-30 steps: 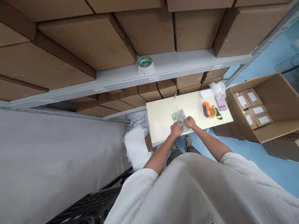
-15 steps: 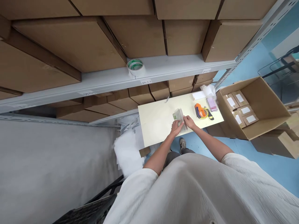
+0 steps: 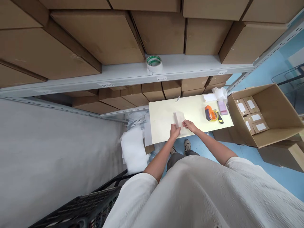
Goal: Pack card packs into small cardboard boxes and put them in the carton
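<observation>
A small flat packet (image 3: 179,118) in translucent whitish wrapping lies near the front edge of the pale tabletop (image 3: 162,118). My left hand (image 3: 174,131) is closed on its lower left side, with the thumb across it. On the other side, my right hand (image 3: 189,125) pinches the packet's wrapping at the right edge. What the wrapping covers cannot be made out. To the right on the table lie an orange tape dispenser (image 3: 209,112) with a yellow tape roll (image 3: 215,116) and a black-and-yellow cutter (image 3: 220,119).
A tape roll (image 3: 154,63) stands on the grey shelf (image 3: 185,61) among cardboard boxes. An open carton (image 3: 276,115) holding several small labelled boxes is right of the table. White foam sheets (image 3: 134,150) sit at the left, above a black crate (image 3: 95,205).
The packet has turned; its green-marked clear face no longer shows and whitish wrapping faces up. My hands have shifted around it, and the camera view has swung slightly left.
</observation>
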A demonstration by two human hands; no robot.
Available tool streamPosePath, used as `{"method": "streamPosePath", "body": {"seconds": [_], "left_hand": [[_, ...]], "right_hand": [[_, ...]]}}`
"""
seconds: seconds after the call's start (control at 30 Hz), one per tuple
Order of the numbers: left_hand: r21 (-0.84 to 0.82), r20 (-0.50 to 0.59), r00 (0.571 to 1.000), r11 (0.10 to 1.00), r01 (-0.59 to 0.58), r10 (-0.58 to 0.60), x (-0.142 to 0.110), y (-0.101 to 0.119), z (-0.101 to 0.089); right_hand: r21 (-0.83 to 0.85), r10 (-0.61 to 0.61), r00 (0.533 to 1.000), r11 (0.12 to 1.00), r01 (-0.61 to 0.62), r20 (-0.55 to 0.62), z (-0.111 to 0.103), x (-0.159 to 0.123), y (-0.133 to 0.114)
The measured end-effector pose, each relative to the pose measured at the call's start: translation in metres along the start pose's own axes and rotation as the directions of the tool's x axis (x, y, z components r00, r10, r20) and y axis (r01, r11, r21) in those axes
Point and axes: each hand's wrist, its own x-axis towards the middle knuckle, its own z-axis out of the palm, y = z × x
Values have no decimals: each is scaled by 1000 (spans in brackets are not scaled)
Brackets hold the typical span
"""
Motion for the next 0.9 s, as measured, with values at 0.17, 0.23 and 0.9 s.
{"method": "streamPosePath", "body": {"seconds": [0.17, 0.23, 0.9], "left_hand": [[107, -28, 999, 994, 23, -20, 11, -12, -27], [172, -51, 999, 985, 24, -15, 17, -15, -34], [129, 49, 999, 992, 1, -8, 9, -35, -53]], "right_hand": [[-61, 15, 999, 998, -12, 47, 15, -2, 8], [-184, -1, 1000, 983, 1, 0, 14, -2, 13], [-348, 129, 947, 908, -232, -296, 21, 32, 30]]}}
